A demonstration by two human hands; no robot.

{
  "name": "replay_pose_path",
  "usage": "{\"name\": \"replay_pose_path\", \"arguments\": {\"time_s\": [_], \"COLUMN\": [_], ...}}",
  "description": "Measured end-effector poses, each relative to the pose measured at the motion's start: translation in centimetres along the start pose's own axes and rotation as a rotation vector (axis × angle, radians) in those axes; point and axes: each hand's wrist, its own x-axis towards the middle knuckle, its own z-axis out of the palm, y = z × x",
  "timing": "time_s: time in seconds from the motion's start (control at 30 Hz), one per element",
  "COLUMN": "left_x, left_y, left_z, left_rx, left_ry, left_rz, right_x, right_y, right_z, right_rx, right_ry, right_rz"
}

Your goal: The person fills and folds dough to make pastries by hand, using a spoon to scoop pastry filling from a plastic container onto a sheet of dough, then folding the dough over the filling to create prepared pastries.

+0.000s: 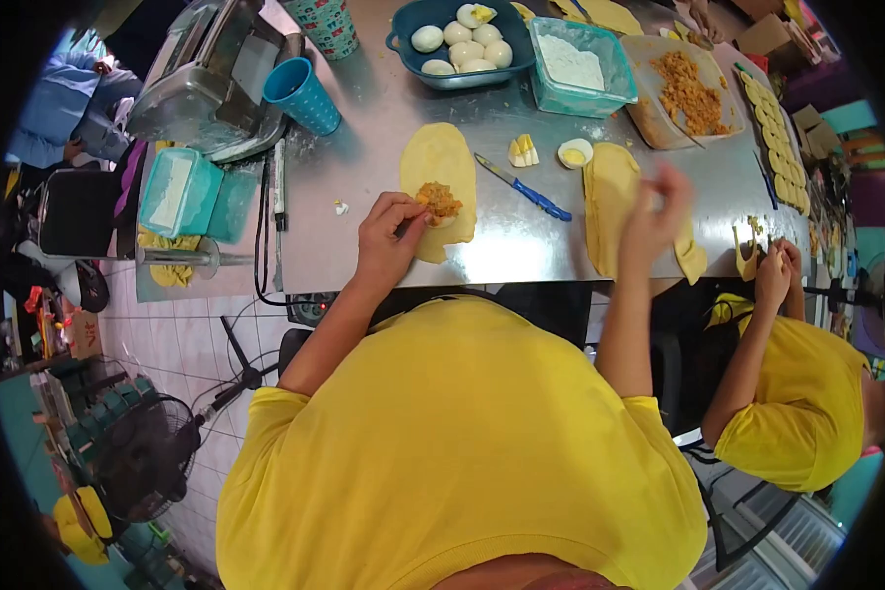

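A flat oval dough sheet (pixel 437 155) lies on the metal table with a mound of orange-brown filling (pixel 440 200) on its near half. At the filling's left edge, my left hand (pixel 391 236) is closed, thumb and fingertips together; what they pinch is hidden. My right hand (pixel 657 211) is raised near a folded dough sheet (pixel 608 202), its fingers smeared by motion. Between the sheets lies a blue-handled knife (pixel 526 187). Beyond it are cut egg wedges (pixel 523 151) and a halved boiled egg (pixel 574 152).
At the back are a blue basin (pixel 399 47) of boiled eggs, a flour tub (pixel 610 96) and a filling container (pixel 649 110). A dough roller machine (pixel 211 84) and blue cup (pixel 303 95) stand left. At right, a co-worker's hands (pixel 775 275) work beside rows of dough pieces (pixel 772 138).
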Motion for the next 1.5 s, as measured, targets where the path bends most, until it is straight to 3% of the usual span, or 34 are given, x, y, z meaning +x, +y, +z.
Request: {"name": "replay_pose_path", "arguments": {"time_s": [0.1,0.23,0.27,0.3,0.4,0.47,0.6,0.7,0.83,1.03,1.2,1.33,1.4,1.5], "left_x": [0.1,-0.1,0.0,0.1,0.0,0.2,0.7,1.2,1.8,1.7,1.9,1.5,1.1,1.0], "left_y": [-0.6,0.3,0.6,0.7,0.3,0.2,0.2,0.4,-0.4,0.9,-0.1,0.1,-0.7,-0.7], "left_z": [0.0,0.1,0.0,0.0,-0.1,-0.3,-0.3,-0.6,-0.8,-1.1,-1.2,-1.3,-1.1,-1.5], "left_rx": [0.003,-0.123,-0.048,0.025,0.081,0.073,-0.064,-0.109,-0.060,-0.069,-0.067,-0.130,-0.250,-0.209], "left_ry": [-0.041,0.034,0.019,0.004,-0.081,-0.096,-0.074,-0.116,-0.222,-0.188,-0.280,-0.229,-0.081,-0.137], "left_rz": [0.001,-0.071,0.024,0.121,0.093,0.088,0.035,-0.087,-0.034,-0.094,-0.044,-0.137,-0.243,-0.234], "right_x": [-4.5,-7.0,-7.1,-7.1,-7.0,-6.9,-7.3,-7.5,-7.8,-7.9,-8.8,-8.6,-8.5,-8.1], "right_y": [-4.5,-7.4,-7.6,-7.4,-6.3,-5.8,-5.3,-5.4,-5.5,-5.6,-5.2,-5.1,-5.0,-5.1], "right_z": [4.7,8.0,8.4,8.6,9.5,9.6,9.4,8.9,8.7,7.5,8.3,8.3,8.3,8.0], "right_rx": [0.289,0.245,0.214,0.216,0.140,0.147,0.240,0.257,0.174,0.130,0.126,0.096,0.070,0.104], "right_ry": [-0.415,-0.739,-0.851,-0.855,-0.878,-0.914,-0.888,-0.905,-0.870,-0.808,-0.746,-0.750,-0.744,-0.775], "right_rz": [-0.206,-0.288,-0.305,-0.307,-0.279,-0.076,0.135,0.124,-0.103,-0.131,-0.205,-0.183,-0.176,-0.171]}}
